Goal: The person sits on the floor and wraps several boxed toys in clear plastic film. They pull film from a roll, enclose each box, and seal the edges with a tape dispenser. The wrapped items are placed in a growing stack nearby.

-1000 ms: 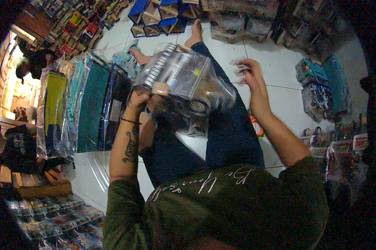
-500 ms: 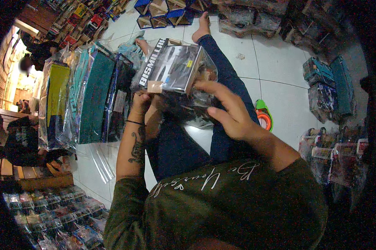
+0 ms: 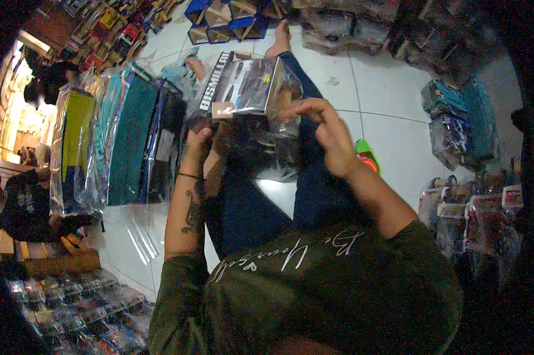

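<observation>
A boxy package (image 3: pixel 252 86) with a black, grey and white printed face sits over my legs, wrapped in a clear plastic bag. A patch of brown tape (image 3: pixel 223 110) shows on its lower left corner. Loose dark-looking plastic (image 3: pixel 273 145) hangs below it. My left hand (image 3: pixel 199 139) grips the package at its lower left; the thumb shows and the other fingers are mostly hidden. At the right side, my right hand (image 3: pixel 329 130) has its fingers reaching to the plastic, with the thumb apart. Its fingertips are slightly blurred against the bag.
Tall bagged packs, teal (image 3: pixel 134 136) and yellow (image 3: pixel 77 151), stand at my left. A green and orange tape roll (image 3: pixel 367 157) lies beside my right leg. More bagged packs (image 3: pixel 450 127) stand far right, and blue-sided hexagonal pieces (image 3: pixel 249 26) lie ahead. Another person (image 3: pixel 33 201) is at far left.
My right hand has shifted slightly, its fingers now bent more toward the bag's right side. The package stays in my left hand, and the whole view has moved a little.
</observation>
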